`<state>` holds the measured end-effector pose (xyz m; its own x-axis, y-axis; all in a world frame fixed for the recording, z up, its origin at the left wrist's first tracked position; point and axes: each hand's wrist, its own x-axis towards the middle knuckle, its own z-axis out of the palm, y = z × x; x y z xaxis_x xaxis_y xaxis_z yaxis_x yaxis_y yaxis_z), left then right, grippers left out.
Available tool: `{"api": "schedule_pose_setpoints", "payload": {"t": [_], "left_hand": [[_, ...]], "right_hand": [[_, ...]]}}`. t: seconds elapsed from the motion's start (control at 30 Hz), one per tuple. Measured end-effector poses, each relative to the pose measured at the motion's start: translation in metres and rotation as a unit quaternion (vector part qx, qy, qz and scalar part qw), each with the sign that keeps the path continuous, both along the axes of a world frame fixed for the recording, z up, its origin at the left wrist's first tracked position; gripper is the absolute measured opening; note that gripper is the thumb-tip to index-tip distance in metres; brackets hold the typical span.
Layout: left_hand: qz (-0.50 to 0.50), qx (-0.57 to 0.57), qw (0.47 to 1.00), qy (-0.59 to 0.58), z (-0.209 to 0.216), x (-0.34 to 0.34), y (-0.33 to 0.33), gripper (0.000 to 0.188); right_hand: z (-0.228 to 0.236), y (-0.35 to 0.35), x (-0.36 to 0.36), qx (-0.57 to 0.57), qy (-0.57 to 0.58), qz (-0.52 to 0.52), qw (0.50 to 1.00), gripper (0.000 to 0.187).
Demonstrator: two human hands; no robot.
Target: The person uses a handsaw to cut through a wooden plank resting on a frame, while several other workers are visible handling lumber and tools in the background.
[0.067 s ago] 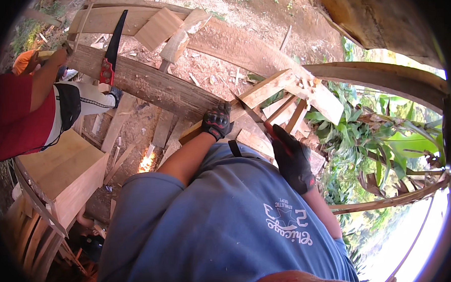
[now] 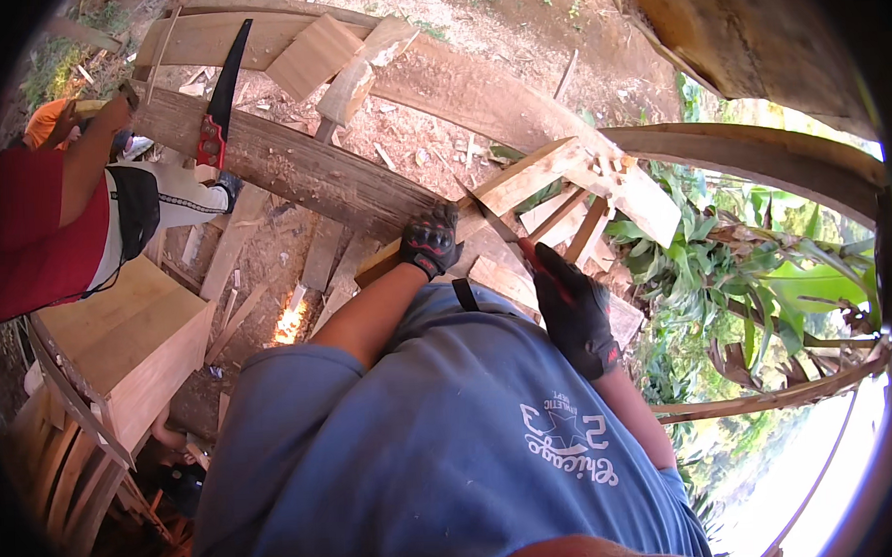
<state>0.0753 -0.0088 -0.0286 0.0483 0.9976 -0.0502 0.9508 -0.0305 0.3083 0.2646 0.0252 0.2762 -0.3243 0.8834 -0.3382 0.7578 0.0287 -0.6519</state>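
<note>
My left hand (image 2: 430, 242), in a black work glove with red marks, is closed on a squared wooden piece (image 2: 529, 175) and presses it against the edge of a long plank (image 2: 295, 164). In my right hand (image 2: 573, 315), gloved the same way, is the red handle of a handsaw (image 2: 495, 221). The saw's thin blade lies slantwise across the wooden piece, just right of my left hand, with its tip pointing away from me. How deep the blade sits in the wood is hard to make out.
A second saw (image 2: 226, 98) with a black blade and red handle rests on the plank. At the left, a person in a red shirt (image 2: 41, 229) works near a wooden box (image 2: 138, 333). Wood offcuts litter the ground. Leafy plants (image 2: 790, 286) grow at the right.
My right hand and the saw have shifted slightly away from me and to the left along the blade's line. My left hand and the wooden piece stay put.
</note>
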Motion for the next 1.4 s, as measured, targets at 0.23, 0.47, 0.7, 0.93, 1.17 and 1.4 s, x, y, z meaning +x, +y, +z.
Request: {"api": "schedule_pose_setpoints", "payload": {"t": [0.23,0.47,0.7,0.93,1.17,1.4], "left_hand": [[-0.013,-0.162,0.987,-0.014,0.023,-0.002,0.009,0.084],[-0.012,-0.145,0.989,-0.031,0.02,0.003,-0.003,0.088],[-0.004,-0.211,0.973,-0.096,0.024,-0.007,0.019,0.09],[0.008,-0.172,0.98,-0.099,0.017,-0.005,0.013,0.091],[-0.012,-0.157,0.986,-0.048,0.011,0.0,0.01,0.095],[-0.001,-0.136,0.99,-0.032,0.01,0.005,0.012,0.079]], "right_hand": [[-0.077,0.032,-0.025,-0.005,-0.017,0.006,1.0,0.035],[-0.133,0.113,0.015,0.123,-0.124,0.126,0.977,0.04],[-0.114,0.057,-0.027,-0.039,-0.017,0.062,0.997,0.05],[-0.106,0.049,-0.048,-0.097,0.008,-0.064,0.993,0.044],[-0.127,0.036,-0.027,-0.042,0.0,-0.018,0.999,0.051],[-0.169,0.0,-0.004,0.017,-0.013,0.017,1.0,0.05]]}}
